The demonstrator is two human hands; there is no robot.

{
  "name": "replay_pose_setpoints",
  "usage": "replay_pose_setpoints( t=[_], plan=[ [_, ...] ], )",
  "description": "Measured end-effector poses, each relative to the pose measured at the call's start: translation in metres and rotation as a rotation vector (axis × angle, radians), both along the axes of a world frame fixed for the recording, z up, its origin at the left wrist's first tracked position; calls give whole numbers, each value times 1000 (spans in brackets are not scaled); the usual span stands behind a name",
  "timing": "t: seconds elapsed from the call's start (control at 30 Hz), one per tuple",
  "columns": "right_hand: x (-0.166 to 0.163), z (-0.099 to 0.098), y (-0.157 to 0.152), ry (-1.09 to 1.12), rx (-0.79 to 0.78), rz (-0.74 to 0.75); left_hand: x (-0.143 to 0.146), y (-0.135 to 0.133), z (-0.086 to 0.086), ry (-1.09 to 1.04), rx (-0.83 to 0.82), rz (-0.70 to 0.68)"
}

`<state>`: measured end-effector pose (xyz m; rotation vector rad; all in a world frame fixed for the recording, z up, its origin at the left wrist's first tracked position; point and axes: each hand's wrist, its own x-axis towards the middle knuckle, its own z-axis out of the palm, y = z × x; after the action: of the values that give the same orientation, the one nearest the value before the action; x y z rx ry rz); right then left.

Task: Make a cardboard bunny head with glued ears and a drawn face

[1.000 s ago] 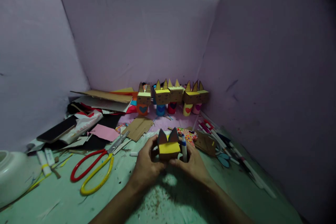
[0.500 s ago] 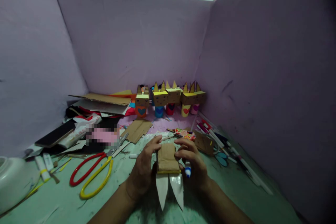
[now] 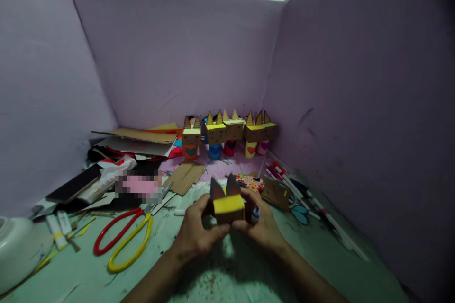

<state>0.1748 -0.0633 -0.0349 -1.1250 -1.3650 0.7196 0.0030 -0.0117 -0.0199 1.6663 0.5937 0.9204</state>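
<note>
Between my two hands is a small cardboard box head [image 3: 228,204] with a yellow top and two dark pointed ears standing up. My left hand [image 3: 197,225] grips its left side, thumb along the lower front edge. My right hand [image 3: 261,225] holds the right side, thumb at the bottom front. A marker with a blue tip [image 3: 255,214] is also tucked in my right hand. The front face of the box is in shadow, so any drawing on it cannot be made out.
Several finished animal figures [image 3: 214,135] stand at the back. Large scissors [image 3: 131,241] with red and yellow handles lie left, near a dark phone [image 3: 74,183] and stacked cardboard [image 3: 138,135]. Markers [image 3: 284,177] lie along the right wall. A white pot [image 3: 21,251] stands at the left edge.
The box head has been turned over: its ears pointed down toward me and now point up, with the yellow top showing. Both hands have shifted grip to its sides and lower edge.
</note>
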Motion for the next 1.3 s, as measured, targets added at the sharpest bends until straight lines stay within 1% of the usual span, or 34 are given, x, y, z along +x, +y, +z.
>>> replay_pose_setpoints(
  t=[0.07,0.13,0.27,0.33,0.47,0.57,0.67,0.83,0.93,1.03,1.07,1.1,1.17,1.23,1.3],
  plan=[
    [-1,3,3,104,-125,10,5,-5,6,-80,-244,-82],
    [-2,4,5,178,-209,49,9,-7,7,-149,-360,-88],
    [-3,-1,7,235,-332,128,11,-1,0,-135,-472,-4],
    [-4,-4,8,261,-361,120,10,2,-4,-122,-526,-13],
    [-2,-3,8,271,-354,54,9,3,-1,-92,-641,-44],
    [-2,-2,9,270,-332,21,7,3,5,-93,-712,19],
    [-3,-1,9,260,-325,-5,6,5,8,-97,-712,71],
    [-6,-1,7,248,-347,-52,7,5,5,-74,-655,41],
    [-6,-1,9,199,-354,-34,7,5,6,-70,-600,9],
    [-3,2,10,154,-362,30,6,7,7,-69,-541,6],
    [-1,4,10,146,-352,22,6,8,7,-66,-534,17],
    [1,6,9,150,-335,-20,6,8,6,-64,-531,35],
    [8,10,6,218,-277,-149,8,8,2,-60,-528,70],
    [14,15,3,381,-176,-238,10,7,-5,-43,-540,85],
    [19,20,1,577,-102,-206,13,6,-11,-20,-565,90]
  ],
)
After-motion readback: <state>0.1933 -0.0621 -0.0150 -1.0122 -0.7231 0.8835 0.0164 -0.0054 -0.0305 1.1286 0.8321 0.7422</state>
